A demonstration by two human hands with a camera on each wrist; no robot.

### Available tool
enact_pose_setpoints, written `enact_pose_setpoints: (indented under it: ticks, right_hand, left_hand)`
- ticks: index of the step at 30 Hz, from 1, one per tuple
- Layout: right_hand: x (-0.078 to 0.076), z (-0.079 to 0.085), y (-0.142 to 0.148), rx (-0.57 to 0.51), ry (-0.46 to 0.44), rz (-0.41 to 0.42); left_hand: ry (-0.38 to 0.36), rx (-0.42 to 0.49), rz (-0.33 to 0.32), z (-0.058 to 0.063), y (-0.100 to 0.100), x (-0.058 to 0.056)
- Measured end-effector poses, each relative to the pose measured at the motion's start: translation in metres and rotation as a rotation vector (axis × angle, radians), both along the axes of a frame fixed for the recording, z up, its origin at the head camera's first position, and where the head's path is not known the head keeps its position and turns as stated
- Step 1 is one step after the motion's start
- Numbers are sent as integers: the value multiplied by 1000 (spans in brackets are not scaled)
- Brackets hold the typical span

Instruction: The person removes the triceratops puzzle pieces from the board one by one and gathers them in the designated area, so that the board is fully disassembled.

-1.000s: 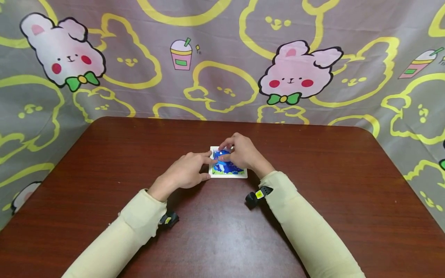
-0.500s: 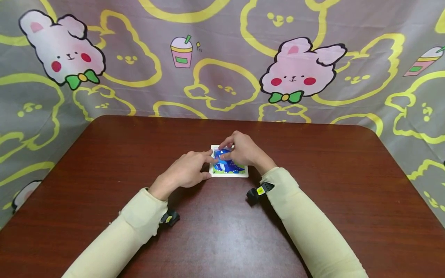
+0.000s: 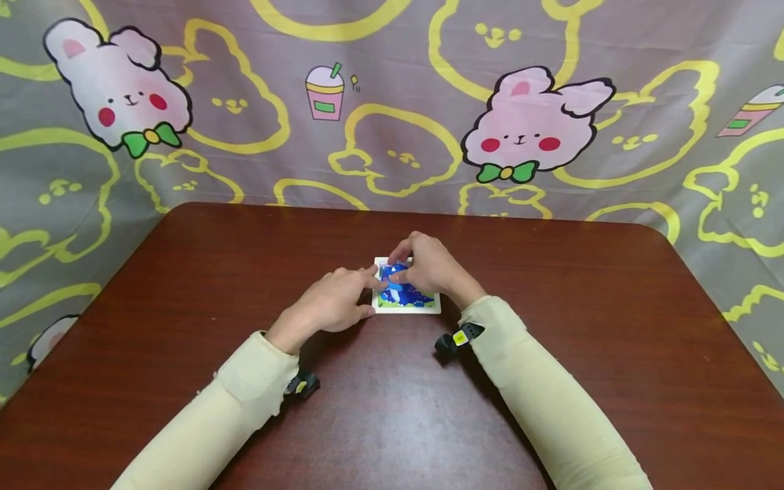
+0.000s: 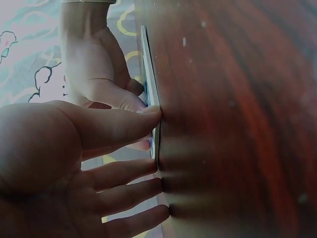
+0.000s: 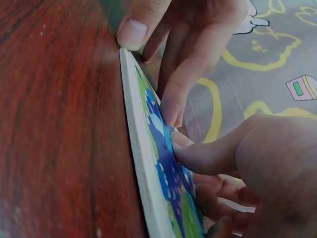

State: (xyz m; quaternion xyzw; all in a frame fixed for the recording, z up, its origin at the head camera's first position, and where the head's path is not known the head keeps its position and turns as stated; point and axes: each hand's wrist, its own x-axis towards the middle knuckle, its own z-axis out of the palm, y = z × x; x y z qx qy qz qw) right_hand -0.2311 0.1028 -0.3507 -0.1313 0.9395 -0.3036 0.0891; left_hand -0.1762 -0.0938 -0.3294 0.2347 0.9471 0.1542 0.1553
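A flat board (image 3: pixel 407 309) with a white rim and a blue dinosaur picture lies on the table in the head view. My left hand (image 3: pixel 333 299) reaches in from the left; its thumb touches the near left corner and its index finger rests on the picture. The other left fingers extend to the tabletop in the left wrist view. Over the board's far right part, my right hand (image 3: pixel 433 269) presses its thumb (image 5: pixel 184 141) on the dinosaur picture (image 5: pixel 168 153). Its other fingers bend down toward the far side, and no lifted piece shows between them.
A dark brown wooden table (image 3: pixel 392 422) surrounds the board. Behind it hangs a grey cloth (image 3: pixel 392 82) with rabbit and yellow outline prints. Black wrist straps (image 3: pixel 450 344) sit at both cream cuffs.
Both hands keep nearly the same pose on the board. The whole head view has shifted slightly; nothing is visibly picked up or released.
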Motion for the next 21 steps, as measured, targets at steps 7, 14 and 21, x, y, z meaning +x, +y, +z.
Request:
enact_pose_setpoints:
  ticks: [7,14,21]
  right_hand:
    - [-1,-2,-1,-26,1,-9]
    - [-1,-3,-1,-25,-7,-11]
    - [1,-3,-1,-34,-6,-16]
  left_hand:
    - [3,-1,4,-1,0,-1]
    - [9,-1,1,-2,0,0]
    - [10,-1,-10,-2,-1,1]
